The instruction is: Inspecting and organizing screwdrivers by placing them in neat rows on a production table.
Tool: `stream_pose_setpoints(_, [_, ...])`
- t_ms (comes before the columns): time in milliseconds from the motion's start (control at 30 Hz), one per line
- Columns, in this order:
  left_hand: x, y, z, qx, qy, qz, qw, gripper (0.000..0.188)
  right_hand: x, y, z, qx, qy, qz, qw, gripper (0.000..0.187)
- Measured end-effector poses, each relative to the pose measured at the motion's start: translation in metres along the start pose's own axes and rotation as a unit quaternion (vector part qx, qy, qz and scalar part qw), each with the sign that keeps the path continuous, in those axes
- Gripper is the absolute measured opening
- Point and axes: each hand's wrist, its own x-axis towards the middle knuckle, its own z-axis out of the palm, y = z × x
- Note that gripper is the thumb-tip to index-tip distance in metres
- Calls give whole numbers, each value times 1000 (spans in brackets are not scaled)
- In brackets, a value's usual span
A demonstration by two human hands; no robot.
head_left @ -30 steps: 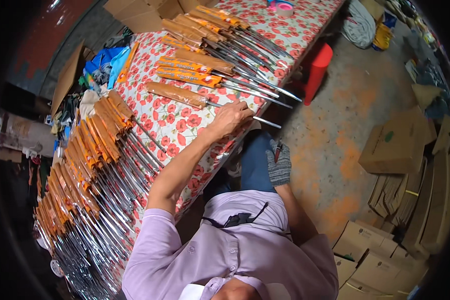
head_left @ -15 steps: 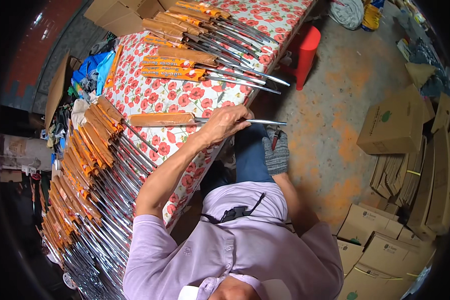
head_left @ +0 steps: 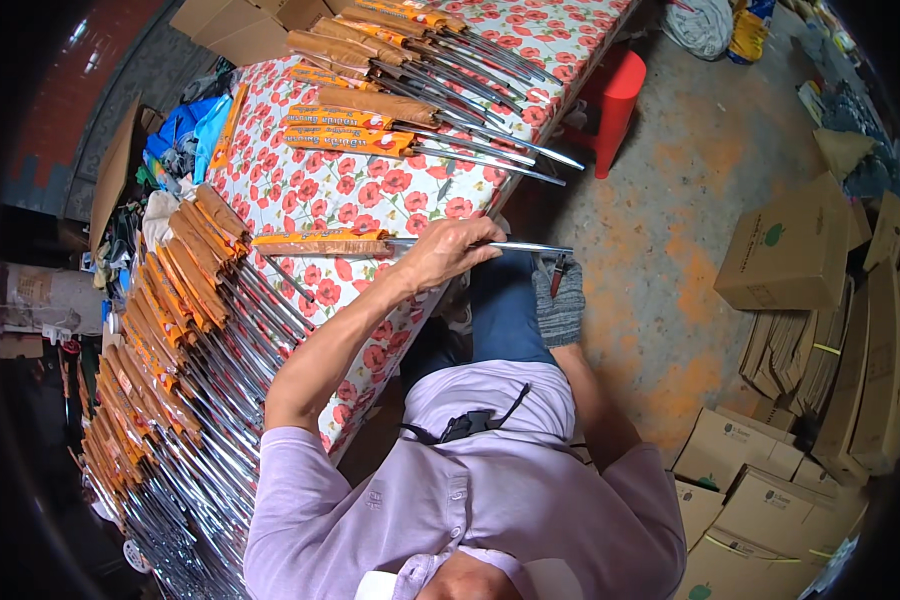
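Note:
My bare left hand (head_left: 452,250) is closed around a long, shiny metal rod (head_left: 535,246), overhand, fingers wrapped. The rod's left end sits in an orange and brown wrapper (head_left: 320,243) over the table. Its free tip sticks out past my hand, beyond the table edge. My right hand (head_left: 560,305), in a grey knitted glove, is closed beside my thigh, just below that tip. It holds a small tool with a dark red handle (head_left: 558,278), whose upper end is close to the rod; whether they touch I cannot tell.
A poppy-patterned cloth covers the table (head_left: 370,190). Many wrapped rods (head_left: 185,330) lie along its left side, and further wrapped rods (head_left: 355,140) at the far end. A red stool (head_left: 615,110) stands by the table's right edge. Cardboard boxes (head_left: 785,245) are piled at the right.
The rod has turned about its length, so more of the wrapper's orange side shows. My right hand and its tool have shifted slightly right. My left hand keeps its grip, almost unmoved.

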Motion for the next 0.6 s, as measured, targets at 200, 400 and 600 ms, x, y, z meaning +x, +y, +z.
stream_pose_setpoints(200, [1,0,-2,-13,-44,-31,998,22,3,2,-4,108,-25,-52,993,55])
stream_pose_setpoints(400, [2,1,-2,-21,-52,-38,998,23,7,-2,-6,166,-38,-76,982,54])
stream_pose_setpoints(600, [1,-1,0,-23,-57,-23,998,23,9,1,-5,197,-40,-99,975,52])
